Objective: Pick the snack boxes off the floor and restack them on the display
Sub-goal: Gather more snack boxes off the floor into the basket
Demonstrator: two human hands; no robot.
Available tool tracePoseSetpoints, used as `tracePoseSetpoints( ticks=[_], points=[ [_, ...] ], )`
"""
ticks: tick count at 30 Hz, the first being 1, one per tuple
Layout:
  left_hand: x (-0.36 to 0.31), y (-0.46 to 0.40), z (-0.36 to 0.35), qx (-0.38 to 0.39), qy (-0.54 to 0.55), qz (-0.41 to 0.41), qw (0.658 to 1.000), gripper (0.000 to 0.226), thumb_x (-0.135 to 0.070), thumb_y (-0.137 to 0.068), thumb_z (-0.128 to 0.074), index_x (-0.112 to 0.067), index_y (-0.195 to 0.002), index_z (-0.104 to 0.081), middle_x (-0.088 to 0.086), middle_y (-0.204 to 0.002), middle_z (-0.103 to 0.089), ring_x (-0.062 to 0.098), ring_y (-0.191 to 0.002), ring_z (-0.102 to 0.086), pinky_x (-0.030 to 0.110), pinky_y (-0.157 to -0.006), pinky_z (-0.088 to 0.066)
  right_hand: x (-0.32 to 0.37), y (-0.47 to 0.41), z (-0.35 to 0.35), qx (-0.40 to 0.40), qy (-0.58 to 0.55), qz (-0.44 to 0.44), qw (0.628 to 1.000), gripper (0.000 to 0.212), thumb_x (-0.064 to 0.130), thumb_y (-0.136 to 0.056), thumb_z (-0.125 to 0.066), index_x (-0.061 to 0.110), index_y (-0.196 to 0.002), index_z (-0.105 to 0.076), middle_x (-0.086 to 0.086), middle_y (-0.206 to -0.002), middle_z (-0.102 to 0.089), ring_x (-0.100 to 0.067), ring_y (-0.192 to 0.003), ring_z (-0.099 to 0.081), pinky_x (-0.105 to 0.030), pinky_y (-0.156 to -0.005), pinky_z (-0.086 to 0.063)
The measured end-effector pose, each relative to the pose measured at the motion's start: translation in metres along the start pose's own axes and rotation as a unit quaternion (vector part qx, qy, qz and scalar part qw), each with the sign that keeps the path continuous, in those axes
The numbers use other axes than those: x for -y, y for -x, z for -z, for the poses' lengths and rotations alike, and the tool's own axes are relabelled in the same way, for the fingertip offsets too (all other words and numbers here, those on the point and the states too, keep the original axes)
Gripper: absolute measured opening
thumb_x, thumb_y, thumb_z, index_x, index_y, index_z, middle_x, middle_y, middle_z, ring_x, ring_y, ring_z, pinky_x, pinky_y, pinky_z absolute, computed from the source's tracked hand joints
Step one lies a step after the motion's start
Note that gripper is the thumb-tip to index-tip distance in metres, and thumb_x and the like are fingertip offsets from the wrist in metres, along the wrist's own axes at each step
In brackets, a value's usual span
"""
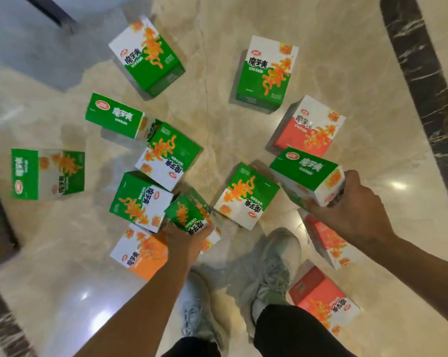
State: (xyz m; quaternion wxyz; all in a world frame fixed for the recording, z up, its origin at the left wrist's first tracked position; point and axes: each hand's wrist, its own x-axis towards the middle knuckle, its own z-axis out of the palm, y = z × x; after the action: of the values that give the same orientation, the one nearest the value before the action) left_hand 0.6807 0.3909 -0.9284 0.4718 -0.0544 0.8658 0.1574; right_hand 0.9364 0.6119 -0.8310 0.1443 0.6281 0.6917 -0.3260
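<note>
Over the marble floor, each hand is clutching one green snack box, left hand and right hand, fingers wrapped round for carrying to the display.

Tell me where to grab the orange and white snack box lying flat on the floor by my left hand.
The orange and white cardboard snack box lies flat, broad face up, so come from above and set your grip across its two long side edges. Approach from its near, open end; the left hand and its green box crowd the far corner.
</note>
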Motion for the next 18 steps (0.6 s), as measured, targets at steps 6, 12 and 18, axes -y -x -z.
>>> tracePoseSetpoints(
  ticks=[6,12,18],
  points=[
    [-0.018,0.013,-0.034,-0.070,0.116,0.074,0.988,0.082,-0.020,-0.068,-0.088,-0.007,-0.133,-0.040,0.007,-0.111,-0.058,0.026,-0.094,-0.054,0.039,-0.088,-0.053,0.030,0.009,-0.043,0.021,-0.052,0.002,0.998,0.063,0.056,-0.070,-0.082,0.022,-0.103,-0.041,0.014,-0.079,-0.055,-0.012,-0.069,-0.060,-0.036,-0.060,-0.052],
    [-0.018,0.084,0.050,0.005,0.105,-0.015,0.994,0.063,-0.026,-0.048,-0.082,-0.024,-0.108,-0.066,-0.003,-0.094,-0.073,0.020,-0.088,-0.069,0.032,-0.070,-0.053,0.060,0.081,0.001,0.039,-0.106,-0.050,0.992,0.056,0.052,-0.068,-0.086,0.021,-0.085,-0.043,0.007,-0.074,-0.056,-0.005,-0.061,-0.054,-0.024,-0.047,-0.033],
    [-0.048,0.233,0.195,0.029,0.119,-0.057,0.991,0.057,-0.019,-0.051,-0.087,-0.025,-0.101,-0.060,-0.004,-0.093,-0.072,0.016,-0.085,-0.068,0.035,-0.070,-0.053,0.117,0.200,0.104,0.057,-0.187,-0.055,0.979,0.047,0.046,-0.068,-0.088,0.028,-0.091,-0.051,0.011,-0.084,-0.066,-0.005,-0.076,-0.064,-0.029,-0.062,-0.051]
  ],
)
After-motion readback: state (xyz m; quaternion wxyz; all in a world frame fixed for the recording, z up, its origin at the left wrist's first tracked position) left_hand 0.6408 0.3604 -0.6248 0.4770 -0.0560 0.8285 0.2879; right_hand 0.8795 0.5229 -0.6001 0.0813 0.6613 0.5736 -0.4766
